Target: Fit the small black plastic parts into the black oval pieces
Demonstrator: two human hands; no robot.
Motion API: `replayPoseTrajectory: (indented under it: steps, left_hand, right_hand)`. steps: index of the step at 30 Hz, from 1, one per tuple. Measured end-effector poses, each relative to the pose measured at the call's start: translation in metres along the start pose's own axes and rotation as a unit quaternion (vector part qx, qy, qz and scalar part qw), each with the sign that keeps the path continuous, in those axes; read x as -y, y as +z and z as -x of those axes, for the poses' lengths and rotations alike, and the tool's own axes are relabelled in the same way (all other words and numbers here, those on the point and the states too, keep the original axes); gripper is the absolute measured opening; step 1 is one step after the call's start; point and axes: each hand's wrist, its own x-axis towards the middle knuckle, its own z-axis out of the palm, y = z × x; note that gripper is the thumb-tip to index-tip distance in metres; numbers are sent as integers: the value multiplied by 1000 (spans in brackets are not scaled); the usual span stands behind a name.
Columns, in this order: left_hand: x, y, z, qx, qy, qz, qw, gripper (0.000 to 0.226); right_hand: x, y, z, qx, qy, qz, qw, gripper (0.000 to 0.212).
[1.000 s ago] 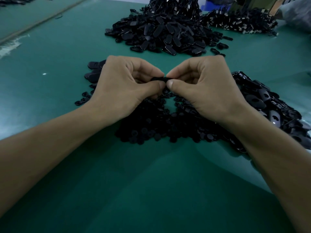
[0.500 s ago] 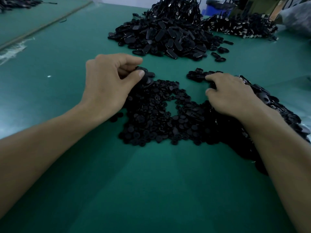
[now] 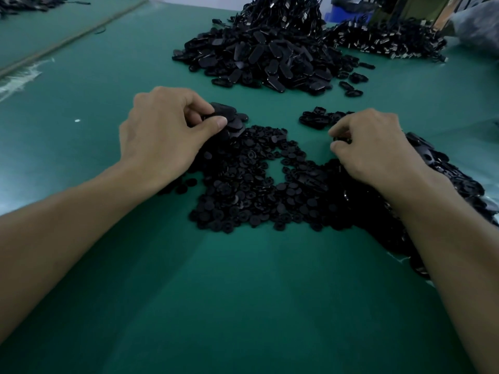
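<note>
A spread of small round black plastic parts (image 3: 243, 184) lies on the green table between my hands. My left hand (image 3: 164, 133) hovers at its far left edge, thumb and curled fingers pinching a black oval piece (image 3: 225, 112) over a small stack of ovals. My right hand (image 3: 375, 147) reaches into a heap of black oval pieces (image 3: 442, 171) at the right, fingers curled down and pinching a dark piece (image 3: 342, 139) at its near edge. What lies under the right palm is hidden.
A large mound of black oval pieces (image 3: 267, 60) sits at the back centre, and another dark pile (image 3: 388, 39) behind it to the right. A few loose ovals (image 3: 318, 117) lie between the mounds. The green table surface (image 3: 243, 306) stretches toward me.
My hands were together at the centre, both pinching one piece. They have separated: the left carried the oval piece to the far left stack, the right went to the right heap.
</note>
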Motion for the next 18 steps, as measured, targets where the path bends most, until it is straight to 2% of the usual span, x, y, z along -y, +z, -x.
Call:
replayPoseTrajectory:
  steps: [4, 10, 14, 16, 18]
  left_hand:
    - [-1, 1, -1, 6, -13, -16, 1000, 22]
    - [-4, 0, 0, 5, 8, -24, 1000, 31]
    - [-5, 0, 0, 4, 27, -15, 1000, 25]
    - [-5, -1, 0, 6, 47, -11, 999, 25]
    - [-6, -2, 2, 12, 84, -10, 996, 30]
  right_hand:
    - [-1, 0, -1, -17, 8, -12, 1000, 14]
    - [-1, -1, 1, -7, 6, -61, 998, 4]
    - [-1, -2, 2, -14, -2, -64, 998, 20]
    - [1, -3, 3, -16, 1, -32, 999, 33]
    - [1, -4, 4, -3, 5, -8, 1000, 37]
